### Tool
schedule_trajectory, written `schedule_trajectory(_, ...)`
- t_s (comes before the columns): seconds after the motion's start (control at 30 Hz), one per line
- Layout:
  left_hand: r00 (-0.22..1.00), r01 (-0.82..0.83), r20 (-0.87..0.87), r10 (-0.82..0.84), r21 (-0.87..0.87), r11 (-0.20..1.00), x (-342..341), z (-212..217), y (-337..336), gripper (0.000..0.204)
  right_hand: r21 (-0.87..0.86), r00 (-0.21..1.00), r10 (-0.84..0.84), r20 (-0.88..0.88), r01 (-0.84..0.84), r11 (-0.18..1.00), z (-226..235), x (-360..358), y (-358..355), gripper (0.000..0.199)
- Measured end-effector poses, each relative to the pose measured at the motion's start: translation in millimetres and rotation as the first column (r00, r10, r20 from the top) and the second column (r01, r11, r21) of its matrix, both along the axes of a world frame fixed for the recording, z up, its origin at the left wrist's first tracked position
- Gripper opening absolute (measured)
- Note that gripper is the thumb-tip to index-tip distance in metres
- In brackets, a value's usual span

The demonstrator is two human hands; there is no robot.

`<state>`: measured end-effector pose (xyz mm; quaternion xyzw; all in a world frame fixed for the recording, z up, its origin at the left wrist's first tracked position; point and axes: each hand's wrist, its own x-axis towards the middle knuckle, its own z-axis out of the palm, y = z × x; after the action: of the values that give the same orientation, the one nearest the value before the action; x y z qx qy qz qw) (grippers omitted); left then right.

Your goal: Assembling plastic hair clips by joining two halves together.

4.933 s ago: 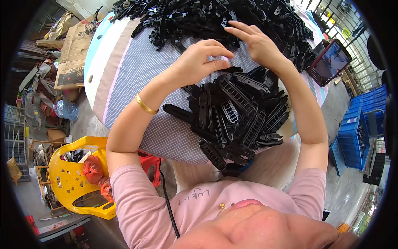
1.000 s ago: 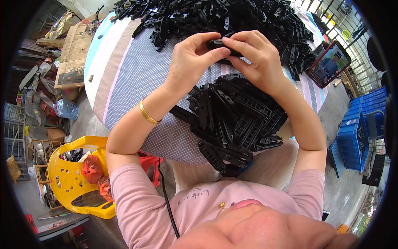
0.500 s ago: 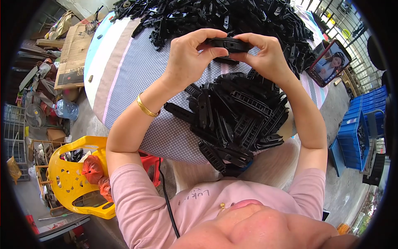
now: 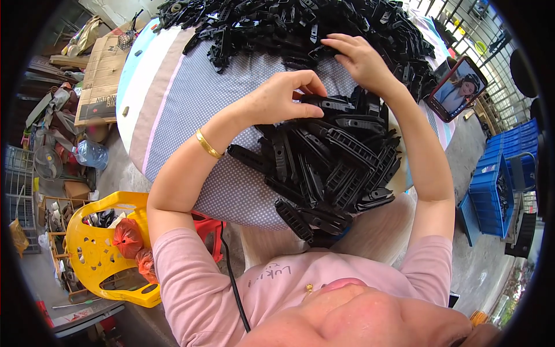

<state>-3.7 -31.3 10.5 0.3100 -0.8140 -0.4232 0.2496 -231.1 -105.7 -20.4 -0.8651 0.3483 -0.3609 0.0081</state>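
Note:
My left hand [image 4: 283,99] is at the far edge of the near pile of black plastic parts [image 4: 352,147]. Its thumb and fingers are closed round one end of a long, slotted black plastic part [image 4: 330,104], which lies low over that pile. Farther off, my right hand [image 4: 365,65] reaches to the edge of the large heap of black parts [image 4: 260,26]. Its fingers are stretched out and apart, with no part visibly held. The exact kind of the parts cannot be made out.
A round table with a dotted, striped cloth [image 4: 185,115] bears both piles. At its right edge a phone [image 4: 458,89] stands tilted. A yellow plastic chair [image 4: 87,248] with red bags is at the left. Blue crates [image 4: 491,191] stand on the right, cardboard [image 4: 101,75] at the far left.
Both hands held one black part together. The left has brought it nearer, down to the near pile; the right has let go and moved slightly away toward the far heap.

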Motion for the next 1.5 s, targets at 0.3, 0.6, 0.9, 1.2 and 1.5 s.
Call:
schedule_trajectory(0.3,0.980,-0.198,-0.048,0.195,-0.070,0.978,10,-5,-22,0.024,0.061,0.923,0.025,-0.384,-0.002,0.998,12,10,11,0.030)
schedule_trajectory(0.6,0.733,-0.252,0.112,0.671,-0.871,0.421,44,-29,-65,0.036,0.042,0.920,0.111,-0.375,-0.103,0.994,9,14,34,0.023)
schedule_trajectory(0.9,0.819,-0.492,-0.020,0.573,-0.538,0.684,24,-14,-33,0.025,0.331,0.930,0.285,-0.233,-0.200,0.922,25,13,61,0.027)
schedule_trajectory(1.2,0.939,-0.345,-0.073,0.337,-0.208,0.915,1,-6,-7,0.038,0.443,0.918,0.126,0.376,-0.297,0.846,19,33,62,0.035)
schedule_trajectory(1.5,0.768,-0.082,-0.546,0.333,0.432,0.898,7,-6,-9,0.040,0.543,0.818,0.105,0.565,-0.465,0.699,28,33,68,0.032)
